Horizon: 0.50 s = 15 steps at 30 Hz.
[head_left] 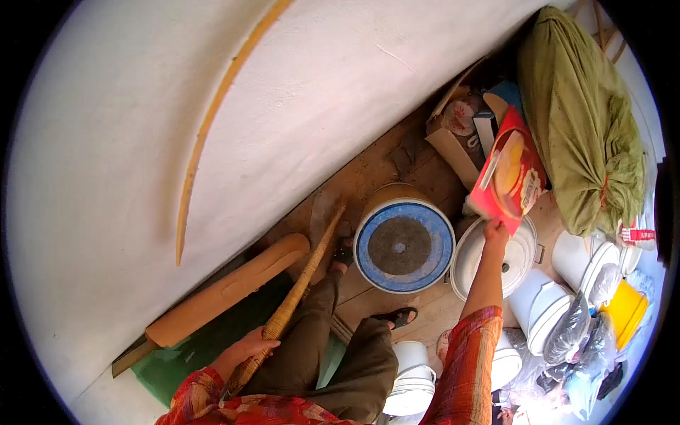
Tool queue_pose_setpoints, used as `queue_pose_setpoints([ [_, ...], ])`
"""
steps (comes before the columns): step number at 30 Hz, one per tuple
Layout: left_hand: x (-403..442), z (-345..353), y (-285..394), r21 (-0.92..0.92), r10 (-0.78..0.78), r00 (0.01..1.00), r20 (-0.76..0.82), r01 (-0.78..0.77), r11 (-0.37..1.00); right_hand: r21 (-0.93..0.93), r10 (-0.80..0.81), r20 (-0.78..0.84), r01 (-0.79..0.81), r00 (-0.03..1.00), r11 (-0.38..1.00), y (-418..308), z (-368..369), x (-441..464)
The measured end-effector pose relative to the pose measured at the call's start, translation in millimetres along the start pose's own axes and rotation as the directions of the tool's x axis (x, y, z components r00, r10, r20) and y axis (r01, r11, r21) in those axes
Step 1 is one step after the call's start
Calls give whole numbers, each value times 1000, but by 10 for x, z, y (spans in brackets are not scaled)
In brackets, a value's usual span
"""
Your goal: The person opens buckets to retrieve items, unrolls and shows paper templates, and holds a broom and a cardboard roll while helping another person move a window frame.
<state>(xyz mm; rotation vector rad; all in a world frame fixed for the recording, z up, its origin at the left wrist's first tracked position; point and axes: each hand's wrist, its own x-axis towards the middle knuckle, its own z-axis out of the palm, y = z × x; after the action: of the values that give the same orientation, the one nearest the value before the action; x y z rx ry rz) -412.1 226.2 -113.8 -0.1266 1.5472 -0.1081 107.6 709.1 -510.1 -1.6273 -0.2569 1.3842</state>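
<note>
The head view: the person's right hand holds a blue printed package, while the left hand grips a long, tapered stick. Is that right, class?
Not quite: the printed package is mainly red, not blue, as the head view shows. The right hand holds it, and the left hand grips the tapered stick.

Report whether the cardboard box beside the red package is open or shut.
Open: the cardboard box shows its contents at the uncovered top; the red package in the right hand hides part.
</note>
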Motion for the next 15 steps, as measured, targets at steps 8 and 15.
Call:
queue_pose_setpoints([
  [8,-320,11,-48,-29,74,997,-36,-76,997,220,515,81,-519,853,826,-126,1156,-1095],
  [15,-842,-33,271,491,390,890,-238,-236,839,-718,-77,172,179,982,673,-110,-156,-2326],
])
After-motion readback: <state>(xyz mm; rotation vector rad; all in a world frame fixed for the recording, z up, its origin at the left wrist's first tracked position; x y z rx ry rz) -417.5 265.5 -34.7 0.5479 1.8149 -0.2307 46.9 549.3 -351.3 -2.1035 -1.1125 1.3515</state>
